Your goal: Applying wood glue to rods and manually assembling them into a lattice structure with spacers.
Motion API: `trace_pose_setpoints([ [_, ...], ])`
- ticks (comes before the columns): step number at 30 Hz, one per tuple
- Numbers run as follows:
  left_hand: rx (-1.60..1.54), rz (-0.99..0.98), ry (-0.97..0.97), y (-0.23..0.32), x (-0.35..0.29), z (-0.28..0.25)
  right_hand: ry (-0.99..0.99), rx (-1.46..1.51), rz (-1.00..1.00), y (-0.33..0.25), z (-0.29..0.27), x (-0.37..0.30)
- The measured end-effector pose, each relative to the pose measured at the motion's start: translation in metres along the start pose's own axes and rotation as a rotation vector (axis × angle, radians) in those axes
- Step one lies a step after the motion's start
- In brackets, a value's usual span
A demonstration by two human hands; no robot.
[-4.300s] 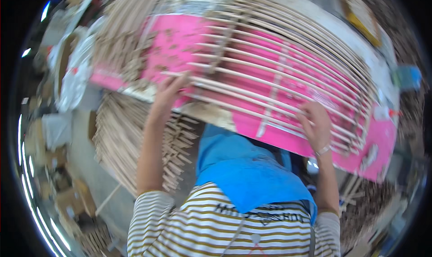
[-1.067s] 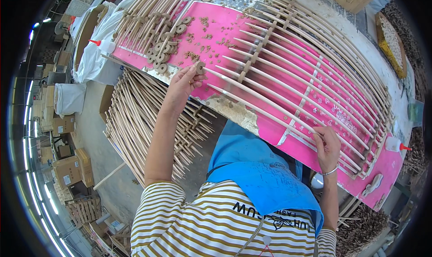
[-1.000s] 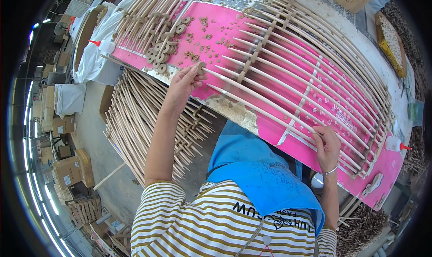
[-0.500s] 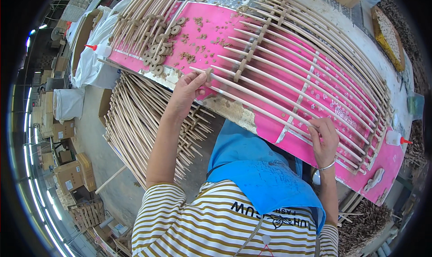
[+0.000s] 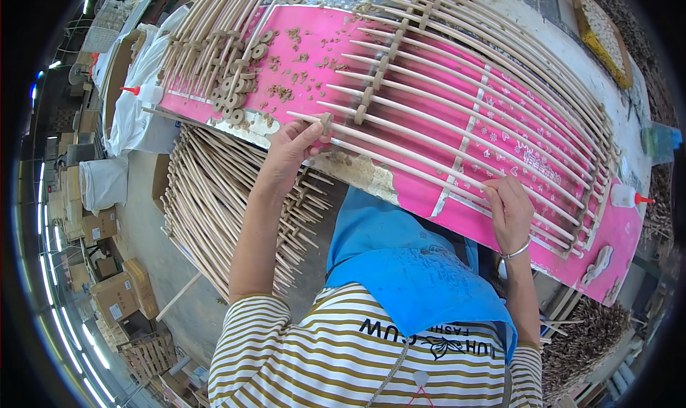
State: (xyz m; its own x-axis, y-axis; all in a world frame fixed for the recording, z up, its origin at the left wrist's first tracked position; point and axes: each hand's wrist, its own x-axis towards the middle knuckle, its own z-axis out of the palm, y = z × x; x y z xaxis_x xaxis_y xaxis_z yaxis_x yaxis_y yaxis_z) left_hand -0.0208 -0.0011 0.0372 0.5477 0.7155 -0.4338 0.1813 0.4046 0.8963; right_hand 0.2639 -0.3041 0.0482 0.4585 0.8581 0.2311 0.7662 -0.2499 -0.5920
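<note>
My left hand (image 5: 291, 151) pinches a small brown wooden disc (image 5: 326, 123) by thumb and fingers. The disc sits around a pale wooden rod (image 5: 404, 153), whose tapered tip sticks out past it at the left. Farther along the same rod, my right hand (image 5: 511, 211) has its thumb and fingertips closed on it near the table's front edge. Beyond lies a row of similar rods (image 5: 429, 90), side by side, with brown discs (image 5: 376, 79) lined up near their left ends. My fingers hide part of the disc.
A pink sheet (image 5: 307, 33) with brown scraps covers the table. Loose discs (image 5: 232, 93) and bunched rods lie at its left. Glue bottles stand at left (image 5: 148, 93) and right (image 5: 623, 195). A large rod pile (image 5: 214, 208) is below left, and a yellow-edged tray (image 5: 604, 40) far right.
The view has shifted slightly, so the table appears a little farther left and up. Both hands keep their hold on the disc and rod.
</note>
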Motion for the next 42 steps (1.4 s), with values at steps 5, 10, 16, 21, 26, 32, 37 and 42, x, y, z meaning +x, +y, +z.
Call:
trace_pose_setpoints([
  [5, -0.013, 0.002, -0.007, 0.000, -0.001, 0.004, 0.007, 0.078, 0.040, -0.002, 0.003, -0.001],
  [10, -0.007, 0.014, -0.018, 0.001, -0.002, 0.007, 0.009, 0.029, 0.011, 0.005, 0.003, 0.000],
  [16, 0.901, 0.528, 0.383, 0.011, -0.006, -0.012, 0.014, 0.032, 0.026, 0.016, 0.002, -0.005],
  [21, 1.235, 0.879, 0.143, 0.013, -0.008, 0.024, -0.009, 0.052, 0.046, 0.021, 0.003, -0.006],
  [26, 1.273, 0.863, 0.069, -0.004, 0.001, 0.031, -0.006, 0.066, 0.032, 0.026, 0.004, -0.012],
  [32, 1.112, 0.826, -0.016, -0.008, 0.012, 0.036, 0.006, 0.083, 0.008, 0.040, 0.013, -0.015],
  [37, 1.181, 0.857, -0.030, -0.004, 0.014, 0.027, 0.112, 0.005, -0.041, 0.031, 0.020, -0.011],
  [42, 1.196, 0.846, -0.049, -0.010, 0.018, 0.034, 0.125, -0.104, -0.019, 0.037, 0.019, -0.019],
])
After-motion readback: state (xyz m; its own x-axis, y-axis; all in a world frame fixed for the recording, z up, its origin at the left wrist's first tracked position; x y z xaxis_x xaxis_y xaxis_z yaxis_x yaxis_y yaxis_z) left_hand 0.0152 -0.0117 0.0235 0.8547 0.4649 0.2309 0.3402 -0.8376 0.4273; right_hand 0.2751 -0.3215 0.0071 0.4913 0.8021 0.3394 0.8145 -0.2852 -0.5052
